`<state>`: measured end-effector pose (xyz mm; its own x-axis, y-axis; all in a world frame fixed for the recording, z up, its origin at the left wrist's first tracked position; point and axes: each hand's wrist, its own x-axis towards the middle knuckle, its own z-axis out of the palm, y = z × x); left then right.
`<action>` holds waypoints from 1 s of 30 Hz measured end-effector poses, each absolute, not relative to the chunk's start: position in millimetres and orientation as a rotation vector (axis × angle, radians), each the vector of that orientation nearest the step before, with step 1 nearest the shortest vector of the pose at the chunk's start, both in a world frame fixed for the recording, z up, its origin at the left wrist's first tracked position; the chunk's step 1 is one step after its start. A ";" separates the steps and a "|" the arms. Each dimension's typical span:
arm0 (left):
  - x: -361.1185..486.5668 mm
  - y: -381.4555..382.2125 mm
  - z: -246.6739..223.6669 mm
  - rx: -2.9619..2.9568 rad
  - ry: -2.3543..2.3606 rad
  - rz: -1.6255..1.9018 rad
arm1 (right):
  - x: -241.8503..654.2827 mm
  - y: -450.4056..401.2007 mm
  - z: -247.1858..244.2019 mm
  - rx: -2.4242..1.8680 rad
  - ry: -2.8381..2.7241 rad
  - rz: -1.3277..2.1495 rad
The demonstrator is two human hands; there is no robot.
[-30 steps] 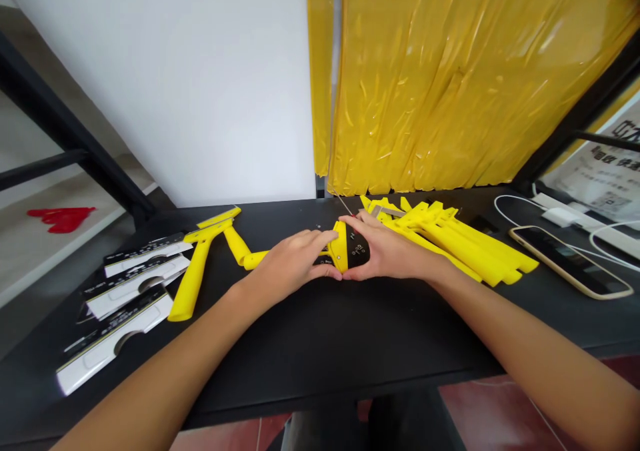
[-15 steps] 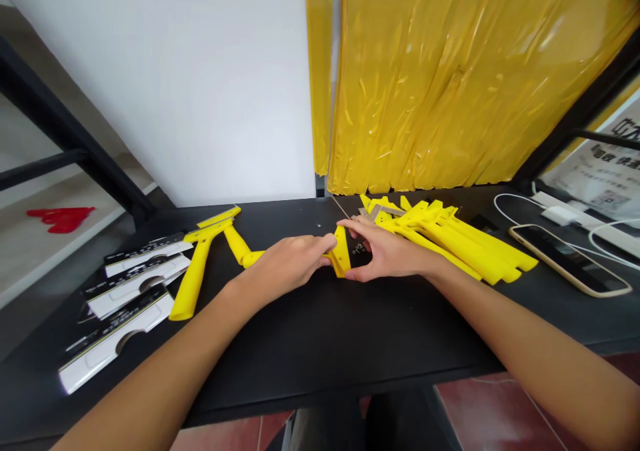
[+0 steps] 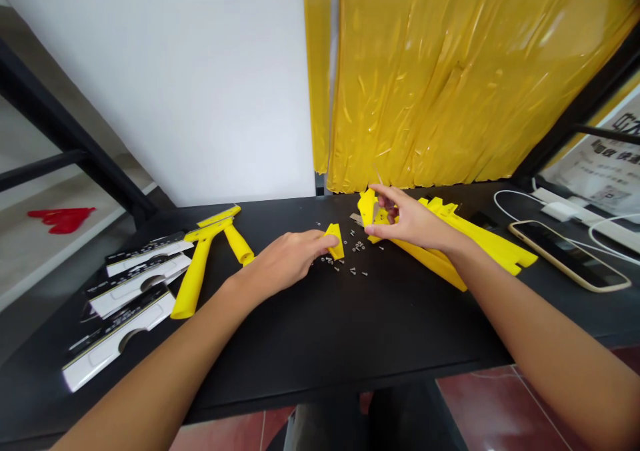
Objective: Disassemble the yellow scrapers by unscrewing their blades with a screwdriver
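The left hand (image 3: 287, 254) is closed around a yellow head (image 3: 336, 241), thumb pressed on its face, low over the counter (image 3: 340, 344) near the middle. Whether that head is joined to a handle cannot be told, since the palm hides what lies behind it. The right hand (image 3: 417, 217) has thumb and fingertips at opposite edges of a yellow plate (image 3: 367, 206), held at the near end of a pile of yellow handles (image 3: 480, 237); whether the plate is quite free of the pile is unclear. Between the hands lie loose screws and nuts (image 3: 353, 271), scattered on the black surface, some just beside the head. As for how far things have come, the work looks partly done: at the left a T-shaped tool (image 3: 193, 281) has its head and handle together, and another yellow handle (image 3: 239, 244) lies against or under that head — how they meet is not clear. The head and the plate are apart, in separate hands, and the loose fasteners and the pile suggest that a good share remains. White and black sleeves (image 3: 125, 331) lie overlapping beside the finished-looking tool, with a phone (image 3: 570, 254) and a white cable (image 3: 505, 204) at the far right.
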<state>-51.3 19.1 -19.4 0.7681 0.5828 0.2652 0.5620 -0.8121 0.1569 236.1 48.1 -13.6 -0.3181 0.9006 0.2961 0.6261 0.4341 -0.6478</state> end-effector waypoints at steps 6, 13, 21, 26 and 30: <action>-53.4 21.2 -20.6 2.940 1.014 0.409 | 259.5 55.6 -3.7 -1.410 -2.031 0.412; -54.1 22.3 -26.3 2.890 1.083 0.466 | 300.9 70.1 -1.5 -1.644 -2.075 0.058; -55.8 24.2 -30.0 2.866 1.248 0.492 | 286.6 80.3 -7.6 -1.703 -2.241 0.046; -60.0 29.4 -33.9 2.869 1.295 0.540 | 280.3 97.2 -2.6 -1.787 -2.365 0.073; -60.4 29.6 -32.5 2.839 1.301 0.538 | 287.0 113.3 -4.1 -1.922 -2.389 0.132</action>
<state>-60.4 29.6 -32.5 0.6054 0.7308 0.3153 0.7402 -0.6626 0.1146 287.0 113.3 -4.1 -0.2142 0.9768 0.0026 0.9706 0.2131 -0.1120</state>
